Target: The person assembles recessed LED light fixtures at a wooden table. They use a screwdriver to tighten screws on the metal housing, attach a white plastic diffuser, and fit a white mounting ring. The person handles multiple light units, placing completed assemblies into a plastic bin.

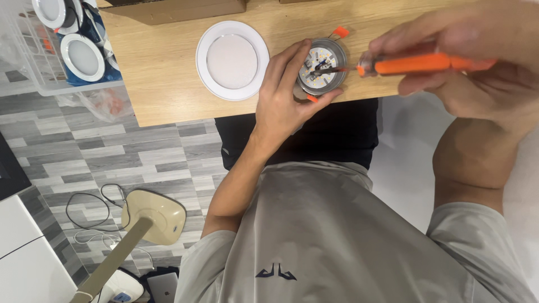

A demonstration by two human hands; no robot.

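1. A small round metal lamp body (322, 66) sits near the front edge of the wooden table (168, 84). It is open on top, and a white board with little yellow dots shows inside.
2. Two orange clips stick out from the lamp body, one at the top right and one at the bottom.
3. The left hand (283, 92) holds the lamp body. Its fingers curl around the left side, and the thumb presses under the bottom edge.
4. The right hand (477, 50) holds an orange screwdriver (415, 63). The fingers are shut tight around the handle.
5. The dark tip of the screwdriver points left and touches the middle of the board.
6. Just left of the left hand lies a round white lamp cover (232, 60), flat on the table.
7. A brown cardboard box (174, 8) sits at the far edge of the table.
8. Off the table, on the left, a clear plastic crate (33, 67) holds more round white lamps with blue wrapping.
9. A clear bag with small orange parts (101, 104) lies just under the crate.
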